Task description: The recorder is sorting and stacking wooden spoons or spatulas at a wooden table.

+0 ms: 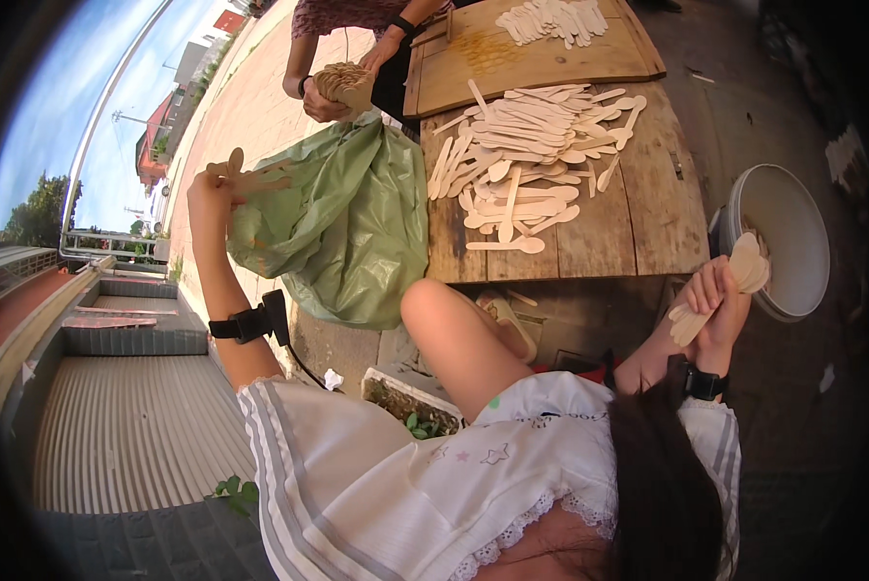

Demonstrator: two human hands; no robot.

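Note:
My left hand (210,198) is closed on a few wooden spoons (234,163) at the left rim of a large green plastic bag (366,232). Some of these spoons stick out over the bag's opening. On the other side, my right hand (713,302) grips a small bundle of wooden spoons (747,263), their rounded ends fanned together beside a white bucket (800,247). A loose heap of wooden spoons (536,126) covers much of the plank table (589,242) in front of me.
Across the table another person's hands (328,102) hold a thick bundle of spoons (345,85). A wooden board (444,73) on the table's far end carries more spoons (555,19). A ridged grey seat (144,426) lies at my left, a planter (410,402) below.

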